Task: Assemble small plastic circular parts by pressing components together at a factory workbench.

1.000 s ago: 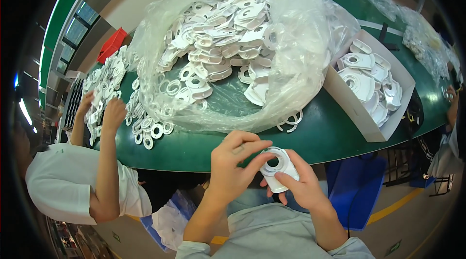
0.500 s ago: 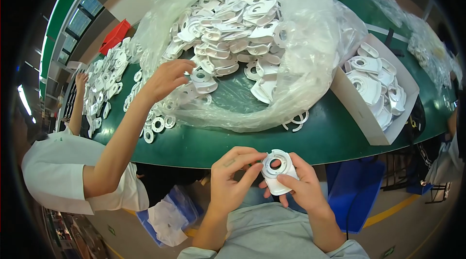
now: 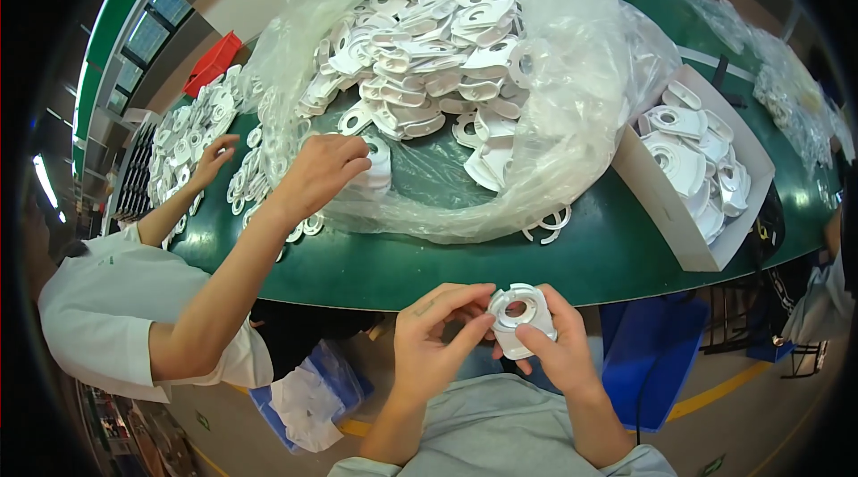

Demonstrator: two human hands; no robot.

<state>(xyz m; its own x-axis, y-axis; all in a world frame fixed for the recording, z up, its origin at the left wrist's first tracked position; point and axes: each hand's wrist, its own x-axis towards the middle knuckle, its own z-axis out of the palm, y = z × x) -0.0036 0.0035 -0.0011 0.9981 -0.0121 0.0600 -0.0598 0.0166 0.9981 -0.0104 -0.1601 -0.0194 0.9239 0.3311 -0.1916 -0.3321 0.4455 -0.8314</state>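
A large clear plastic bag (image 3: 576, 120) stands wide open on the green desk (image 3: 465, 273), and a heap of white parts (image 3: 420, 57) fills much of it. In front of the bag, just off the near edge of the desk, the person's two hands meet at a single white part (image 3: 512, 331), a flat piece with a raised ring around a round hole. The right hand (image 3: 567, 350) has its grip clamped on the white part, thumb across the lower face and fingers behind. The left hand (image 3: 433, 332) brings thumb and forefinger to the ring's left side; the tips look parted, but at this size I cannot tell whether that grip pinches anything.

Right of the bag, an open carton (image 3: 657, 200) holds more white pieces (image 3: 684, 151). Just in front of the bag's near right edge lie a few curved white strips (image 3: 549, 225). Left of the bag, loose white rings and plates (image 3: 192, 138) spread across the desk, with a red bin (image 3: 213, 64) behind them. A co-worker's hand (image 3: 322, 175) reaches over the bag's left rim, beside the white parts there.
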